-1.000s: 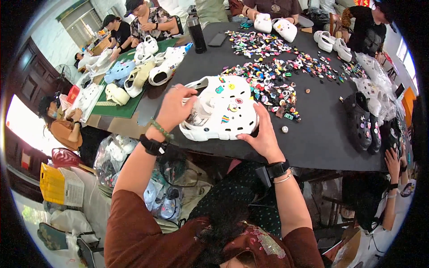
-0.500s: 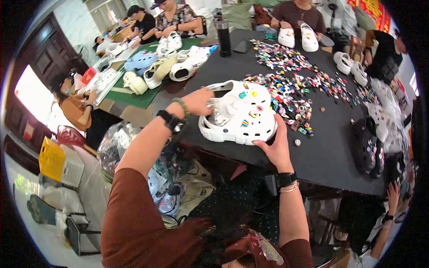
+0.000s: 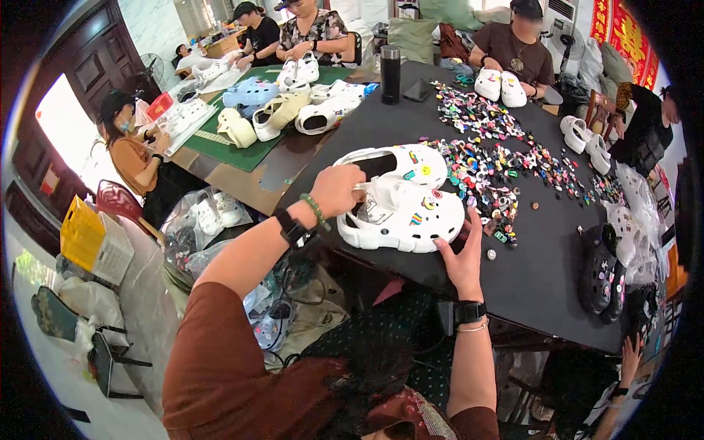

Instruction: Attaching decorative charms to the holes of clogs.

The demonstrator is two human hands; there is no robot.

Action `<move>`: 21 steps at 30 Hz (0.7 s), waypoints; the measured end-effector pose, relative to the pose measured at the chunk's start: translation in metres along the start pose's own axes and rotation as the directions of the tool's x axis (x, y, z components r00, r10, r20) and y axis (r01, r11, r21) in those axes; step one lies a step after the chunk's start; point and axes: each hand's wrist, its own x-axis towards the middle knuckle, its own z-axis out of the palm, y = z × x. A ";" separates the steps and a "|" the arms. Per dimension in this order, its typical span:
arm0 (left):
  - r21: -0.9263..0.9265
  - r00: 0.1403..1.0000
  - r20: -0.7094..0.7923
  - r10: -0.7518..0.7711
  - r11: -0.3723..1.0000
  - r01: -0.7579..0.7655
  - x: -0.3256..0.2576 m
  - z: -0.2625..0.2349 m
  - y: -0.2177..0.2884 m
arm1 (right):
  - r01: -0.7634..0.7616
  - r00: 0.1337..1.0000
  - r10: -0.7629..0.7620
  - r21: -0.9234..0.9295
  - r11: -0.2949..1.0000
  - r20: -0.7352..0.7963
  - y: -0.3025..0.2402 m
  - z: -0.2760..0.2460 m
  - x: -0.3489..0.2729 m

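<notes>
Two white foam clogs (image 3: 400,198) lie side by side at the near edge of the black worktop (image 3: 535,271), and both hands are on them. The left hand (image 3: 339,189) is curled closed over the heel strap and rear opening of the clogs, its knuckles uppermost; how tightly its fingers pinch cannot be made out from above. The right hand (image 3: 463,257) lies flatter, fingers spread and pressed against the toe end of the nearer clog, steadying rather than gripping.

Judging by their look, the clogs are light, thick-walled and slightly springy, so they should lift easily with one hand and give a little under a squeeze. The smooth moulded toe looks slippery; the strap and the rim of the foot opening offer the surest hold. Small coloured charms (image 3: 424,170) are plugged into the uppers and could probably pop loose if pinched or dragged.

Just beyond the clogs a scatter of loose charms (image 3: 499,176) covers the worktop. Farther off stand a dark flask (image 3: 390,75), more pale clogs on a green mat (image 3: 242,147), and black clogs (image 3: 603,268) to the right.
</notes>
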 end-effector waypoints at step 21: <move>0.260 0.783 -0.381 -0.492 0.755 0.601 0.123 -0.092 -0.217 | 0.022 0.997 -0.007 -0.188 0.982 0.077 -0.021 -0.005 0.003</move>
